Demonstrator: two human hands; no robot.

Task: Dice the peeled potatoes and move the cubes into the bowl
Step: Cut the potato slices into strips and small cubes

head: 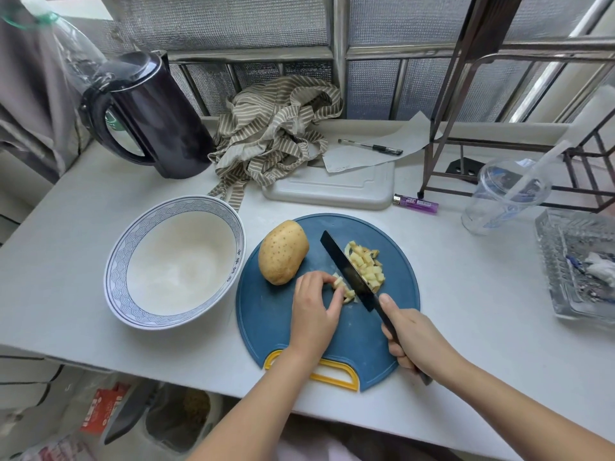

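My left hand (314, 304) pinches the potato strips (344, 290) on the blue board (266, 311) and my right hand (412, 341) grips the knife (347, 266), so I should tuck my fingertips (327, 278) back and cut evenly beside the cube pile (366, 265).

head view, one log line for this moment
left hand holds potato strips | right hand grips knife | cubes on board | bowl empty | whole potato uncut

A white tabletop (66, 227) stands against a window (233, 24) of frosted, textured glass set in a grey metal frame (339, 44). Soft daylight comes through the glass. A dark metal rack (489, 24) rises at the right, and grey cloth (26, 94) hangs at the left. Bags (103, 407) lie in shadow below the tabletop's near edge.
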